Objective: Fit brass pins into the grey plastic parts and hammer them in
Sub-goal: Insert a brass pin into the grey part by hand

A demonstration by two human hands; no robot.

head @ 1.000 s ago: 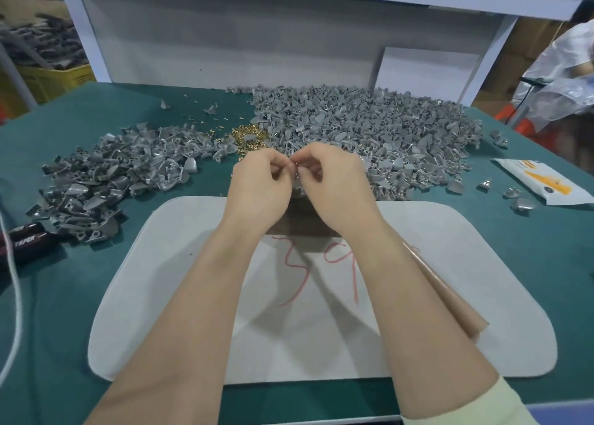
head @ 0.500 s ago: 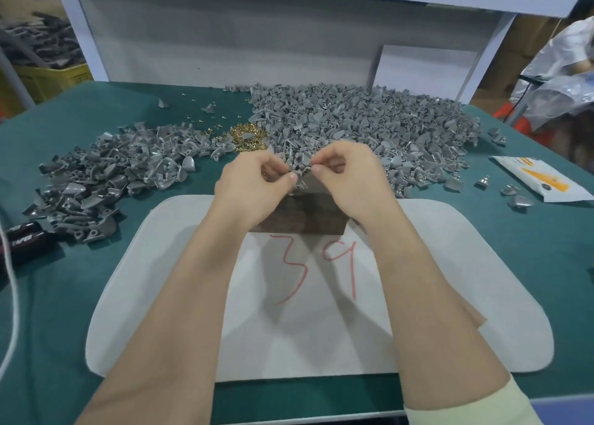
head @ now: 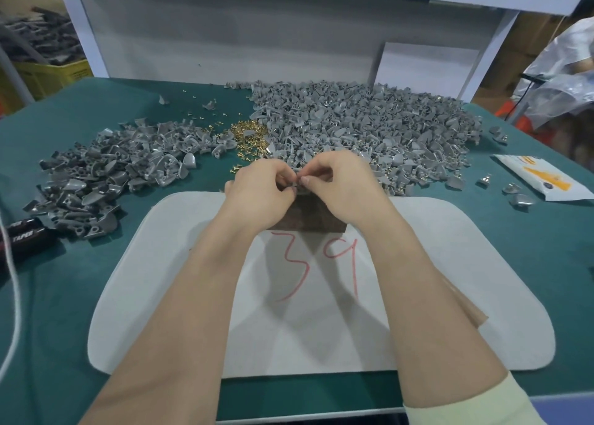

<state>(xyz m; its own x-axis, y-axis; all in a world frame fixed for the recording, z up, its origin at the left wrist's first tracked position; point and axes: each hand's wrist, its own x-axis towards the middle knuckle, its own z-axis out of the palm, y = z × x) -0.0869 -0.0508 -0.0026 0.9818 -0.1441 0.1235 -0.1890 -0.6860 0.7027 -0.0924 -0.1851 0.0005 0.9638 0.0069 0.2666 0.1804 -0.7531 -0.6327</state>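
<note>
Both hands were over the far edge of the brown block [head: 308, 216], which sat on the white mat [head: 450, 263]. The left hand [head: 262, 193] and the right hand [head: 340, 186] had their fingers curled, and their fingertips met on one small grey plastic part [head: 299, 187]. Most of that part was hidden by the fingers. No pin could be made out in the pinch.

Handling, as judged: the part looked light, stiff and smooth-shelled, and likely to slip or spin under a loose pinch. It would be best held by its curved outer faces, leaving the socket free. The brass pins [head: 249, 136] looked very small and prone to roll, so each would best be picked up by the shank just under the head.

Counts:
- Hands: two, both engaged.
- Heaps of grey parts: two. The large heap [head: 353, 128] was beyond the hands and the smaller heap [head: 106, 170] to the left. There were too many pieces in either to count.
- Brass pins: one heap between the two grey heaps, with strays beyond it. These were not countable.
- Block: one. Mat: one, marked "39" in red.
- Loose parts [head: 511, 187] near the white-and-orange packet [head: 540, 177]: three.
- Black handle [head: 22, 231] lettered "TAPER", at the left edge: one. Its head was out of view.
- White cord [head: 13, 296]: one.
</note>
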